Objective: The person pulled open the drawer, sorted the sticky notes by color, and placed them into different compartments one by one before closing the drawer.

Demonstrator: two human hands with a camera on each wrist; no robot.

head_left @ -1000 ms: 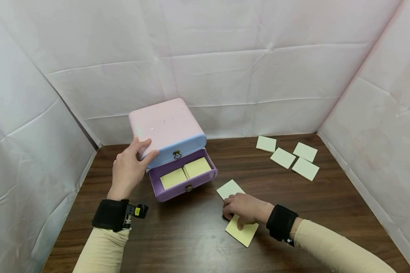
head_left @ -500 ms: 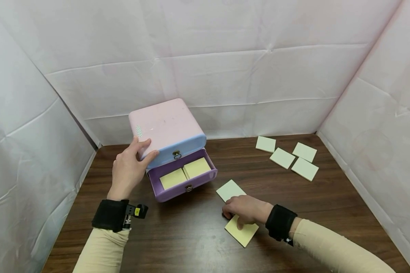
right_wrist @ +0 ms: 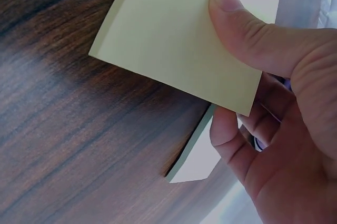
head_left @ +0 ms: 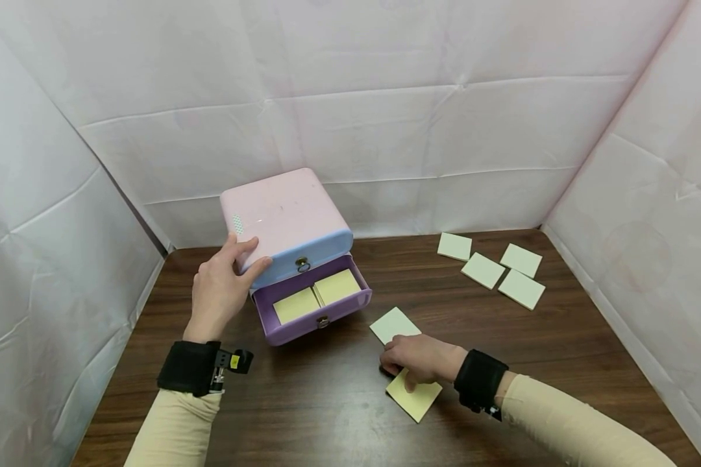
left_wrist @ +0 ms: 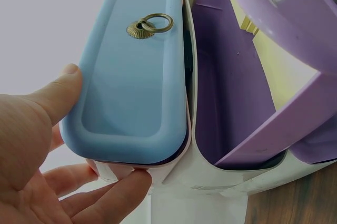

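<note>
Left hand (head_left: 219, 288): spread open, pressed against the corner of the small pink plastic drawer chest (head_left: 283, 217).
Right hand (head_left: 418, 359): pale yellow square sticky-note pad (head_left: 413, 397) pinched, thumb on top, just off the dark wooden worktop (head_left: 304, 402).
Hidden: pad's upper part covered by the fingers.

The whole table (head_left: 502, 337) is seen from the head view, looking forward and down from above. The blue drawer front (left_wrist: 131, 76) and open purple drawer (left_wrist: 237, 103) are framed very closely by the left wrist view. The yellow pad (right_wrist: 179, 50) under the thumb is shown equally closely by the right wrist view; both are shared with the head view.
</note>
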